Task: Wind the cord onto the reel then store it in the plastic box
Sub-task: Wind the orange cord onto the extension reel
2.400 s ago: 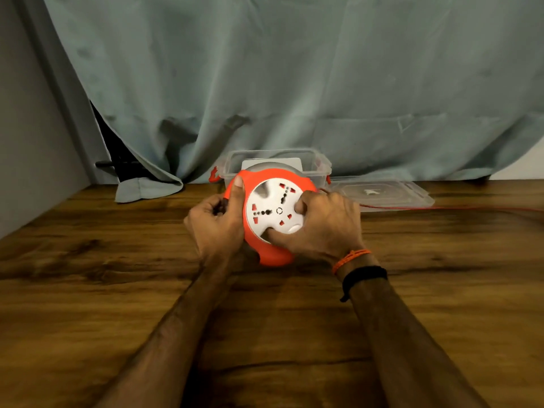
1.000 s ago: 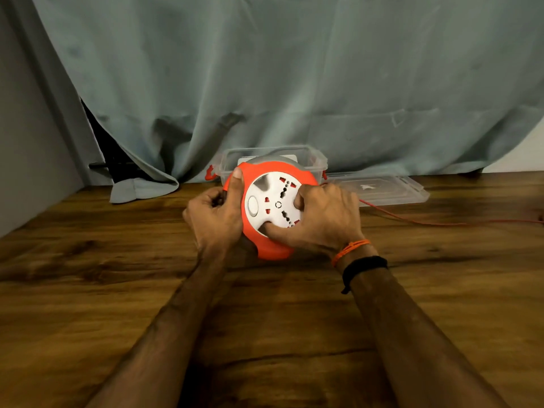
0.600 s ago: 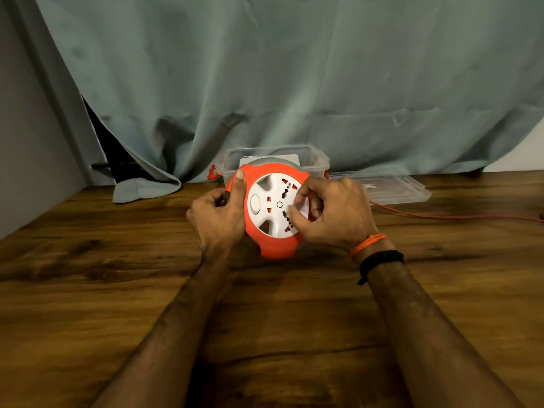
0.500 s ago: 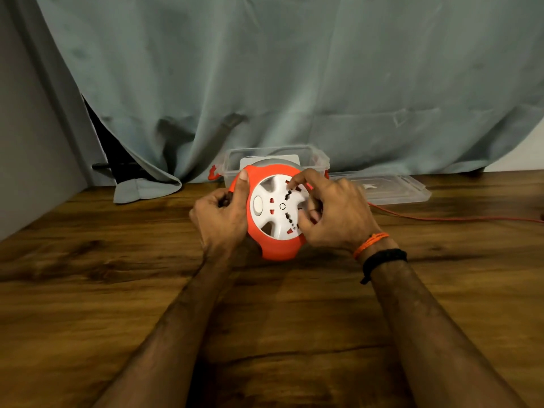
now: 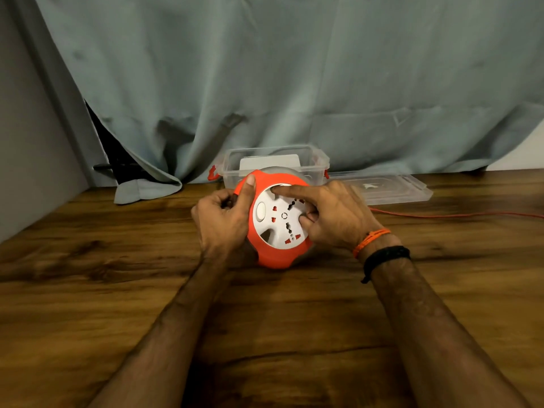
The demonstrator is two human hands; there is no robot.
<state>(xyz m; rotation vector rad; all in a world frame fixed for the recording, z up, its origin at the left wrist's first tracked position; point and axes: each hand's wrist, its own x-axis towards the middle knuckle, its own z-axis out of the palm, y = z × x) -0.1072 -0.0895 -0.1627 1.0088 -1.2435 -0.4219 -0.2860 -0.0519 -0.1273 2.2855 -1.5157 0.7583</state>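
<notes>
An orange cord reel (image 5: 276, 254) with a white socket face stands on edge on the wooden table (image 5: 117, 290). My left hand (image 5: 220, 222) grips its left rim, thumb laid along the orange edge. My right hand (image 5: 332, 213) lies on the white face, its index finger stretched into a recess near the top and its thumb pressed into another recess lower right. The thin orange cord (image 5: 456, 214) runs from behind my right hand across the table to the right edge. The clear plastic box (image 5: 315, 160) stands open right behind the reel.
The box's clear lid (image 5: 391, 189) lies flat to the right of the box. A grey-green curtain (image 5: 294, 83) hangs along the back of the table, and a grey wall (image 5: 29, 142) closes the left side.
The white face has turned under my right hand, whose index finger has shifted from the lower part of the face to the top recess. The cord on the table now lies straighter. My left hand stayed put.
</notes>
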